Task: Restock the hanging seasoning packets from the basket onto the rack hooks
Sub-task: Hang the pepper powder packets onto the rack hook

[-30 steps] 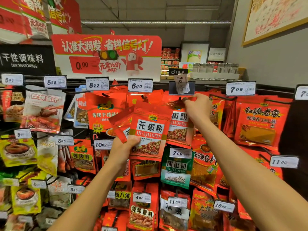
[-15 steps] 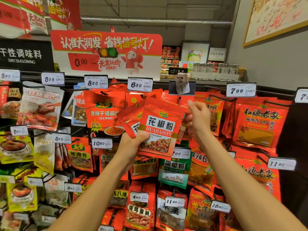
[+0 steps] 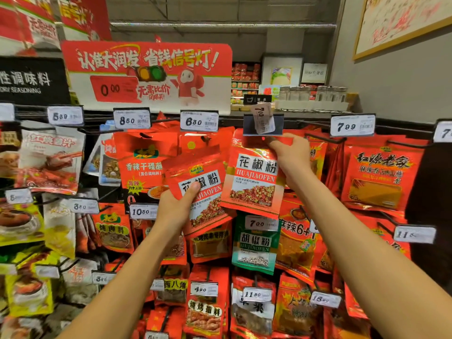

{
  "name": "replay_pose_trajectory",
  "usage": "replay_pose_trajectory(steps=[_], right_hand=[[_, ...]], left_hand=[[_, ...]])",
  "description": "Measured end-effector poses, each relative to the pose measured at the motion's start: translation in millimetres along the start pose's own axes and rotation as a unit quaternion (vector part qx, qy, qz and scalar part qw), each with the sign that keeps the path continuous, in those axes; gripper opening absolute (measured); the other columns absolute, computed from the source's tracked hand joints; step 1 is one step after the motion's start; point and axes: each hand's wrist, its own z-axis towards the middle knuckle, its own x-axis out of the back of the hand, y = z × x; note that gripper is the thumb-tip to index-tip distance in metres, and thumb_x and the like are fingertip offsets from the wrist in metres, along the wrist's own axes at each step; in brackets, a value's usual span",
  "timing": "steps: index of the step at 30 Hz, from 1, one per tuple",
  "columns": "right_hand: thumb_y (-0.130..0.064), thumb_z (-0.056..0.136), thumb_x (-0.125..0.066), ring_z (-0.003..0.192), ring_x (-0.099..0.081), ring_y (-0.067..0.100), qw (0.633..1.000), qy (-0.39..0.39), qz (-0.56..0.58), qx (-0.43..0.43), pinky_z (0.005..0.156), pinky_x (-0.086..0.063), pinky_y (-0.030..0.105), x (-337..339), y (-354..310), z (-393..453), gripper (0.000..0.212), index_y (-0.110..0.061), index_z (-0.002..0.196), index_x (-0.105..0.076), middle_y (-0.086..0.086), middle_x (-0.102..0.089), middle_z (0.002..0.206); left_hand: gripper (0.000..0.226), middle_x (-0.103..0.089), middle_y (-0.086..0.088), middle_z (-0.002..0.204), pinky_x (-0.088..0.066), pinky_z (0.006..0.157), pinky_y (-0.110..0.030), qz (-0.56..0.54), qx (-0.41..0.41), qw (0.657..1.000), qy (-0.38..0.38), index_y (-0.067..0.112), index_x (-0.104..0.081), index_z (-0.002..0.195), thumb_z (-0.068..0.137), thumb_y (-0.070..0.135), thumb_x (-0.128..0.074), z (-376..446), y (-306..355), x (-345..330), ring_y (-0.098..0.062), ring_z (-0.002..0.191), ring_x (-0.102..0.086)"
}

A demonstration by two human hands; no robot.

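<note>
My left hand (image 3: 176,208) grips a small stack of red HUAJIAOFEN seasoning packets (image 3: 199,189) by the lower left corner, thumb across the front one. My right hand (image 3: 291,157) pinches the top of a single red HUAJIAOFEN packet (image 3: 254,182) and holds it up just under the dark tag holder (image 3: 263,124) at the end of the top-row hook. Whether the packet's hole is on the hook is hidden by my fingers. The basket is out of view.
The rack is packed with hanging packets in rows, each hook ending in a white price tag such as 6.80 (image 3: 199,121) and 7.99 (image 3: 352,126). A green HUJIAOFEN packet (image 3: 255,243) hangs below. A red promo sign (image 3: 146,74) stands above.
My right hand has taken one packet off the stack and raised it to the top hook. The left hand with the remaining stack has dropped slightly left.
</note>
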Motion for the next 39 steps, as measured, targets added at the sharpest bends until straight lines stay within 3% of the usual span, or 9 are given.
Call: replay_pose_trajectory(steps=[6,9,11,15,21,30,33,36,39], right_hand=[[-0.031,0.078,-0.076,0.067,-0.076,0.021,0.999,-0.019,-0.037,0.011,0.071,-0.062,0.055,-1.5,-1.4,7.8,0.008,-0.038,0.075,-0.075,-0.003,-0.077,0.073],[-0.030,0.073,-0.079,0.070,-0.076,0.025,0.999,-0.012,-0.026,-0.024,0.071,-0.062,0.057,-2.6,2.6,10.3,0.003,-0.030,0.072,-0.076,0.001,-0.077,0.075],[-0.035,0.075,-0.083,0.076,-0.076,0.032,0.998,-0.005,-0.020,-0.065,0.075,-0.060,0.060,-5.5,10.1,14.4,0.022,-0.019,0.068,-0.071,0.009,-0.077,0.079],[-0.064,0.075,-0.076,0.090,-0.072,0.029,0.991,0.007,-0.111,-0.071,0.086,-0.058,0.051,-4.9,19.5,19.6,0.051,-0.015,0.090,-0.072,0.006,-0.076,0.096],[-0.064,0.079,-0.073,0.072,-0.070,0.022,0.975,0.033,-0.216,-0.033,0.073,-0.059,0.046,3.3,23.2,26.7,0.047,-0.018,0.072,-0.068,-0.002,-0.072,0.074],[-0.068,0.085,-0.064,0.091,-0.064,0.033,0.913,0.057,-0.404,0.006,0.067,-0.044,0.038,-5.3,8.9,31.8,0.053,-0.016,0.095,-0.061,0.008,-0.069,0.099],[-0.056,0.092,-0.061,0.106,-0.061,0.031,0.927,0.078,-0.363,0.058,0.078,-0.043,0.040,1.1,15.8,13.7,0.046,-0.019,0.118,-0.055,0.006,-0.063,0.115],[-0.041,0.093,-0.062,0.097,-0.060,0.018,0.959,0.093,-0.248,0.101,0.082,-0.050,0.040,4.7,22.8,-14.0,0.027,-0.024,0.111,-0.054,-0.003,-0.058,0.107],[-0.041,0.093,-0.065,0.069,-0.065,0.013,0.998,-0.055,0.013,0.023,0.055,-0.053,0.029,8.4,18.4,-38.3,0.029,-0.015,0.108,-0.064,-0.004,-0.069,0.084]], left_hand=[[0.005,-0.079,0.008,0.092,-0.060,0.074,-0.036,-0.011,-0.013,1.000,0.007,0.048,-0.075,0.090,0.087,0.045,-0.074,-1.3,4.4,9.2,-0.015,0.083,-0.077],[0.015,-0.080,0.005,0.093,-0.060,0.074,-0.036,-0.023,-0.010,1.000,0.012,0.038,-0.077,0.092,0.080,0.047,-0.076,-1.9,5.6,11.0,-0.018,0.084,-0.077],[0.017,-0.080,0.002,0.094,-0.061,0.072,-0.037,-0.031,-0.009,0.999,0.012,0.028,-0.075,0.096,0.084,0.039,-0.077,-0.9,5.5,12.3,-0.021,0.084,-0.077],[0.009,-0.080,-0.004,0.093,-0.062,0.065,-0.034,-0.055,-0.008,0.998,-0.010,0.017,-0.072,0.100,0.092,0.021,-0.073,-1.8,10.9,6.0,-0.025,0.084,-0.077],[0.002,-0.079,-0.006,0.084,-0.063,0.067,-0.040,-0.072,-0.002,0.997,0.004,0.013,-0.070,0.091,0.091,0.013,-0.072,-1.5,20.2,-9.9,-0.027,0.078,-0.077],[0.009,-0.077,-0.004,0.075,-0.058,0.054,-0.032,-0.084,-0.010,0.996,0.022,0.011,-0.066,0.086,0.086,0.008,-0.075,-0.6,29.9,10.4,-0.026,0.069,-0.076],[0.012,-0.077,-0.004,0.075,-0.058,0.054,-0.030,-0.078,-0.003,0.997,-0.004,0.015,-0.068,0.080,0.086,0.007,-0.075,-4.1,28.1,0.5,-0.025,0.068,-0.076],[0.007,-0.079,-0.003,0.080,-0.059,0.057,-0.029,-0.070,0.008,0.996,-0.046,0.013,-0.069,0.088,0.087,0.008,-0.074,-5.3,26.6,-18.1,-0.024,0.072,-0.077],[0.009,-0.079,-0.006,0.087,-0.059,0.062,-0.031,-0.065,0.018,0.993,-0.094,0.010,-0.071,0.096,0.088,0.009,-0.074,-3.8,29.3,-42.7,-0.025,0.078,-0.077]])
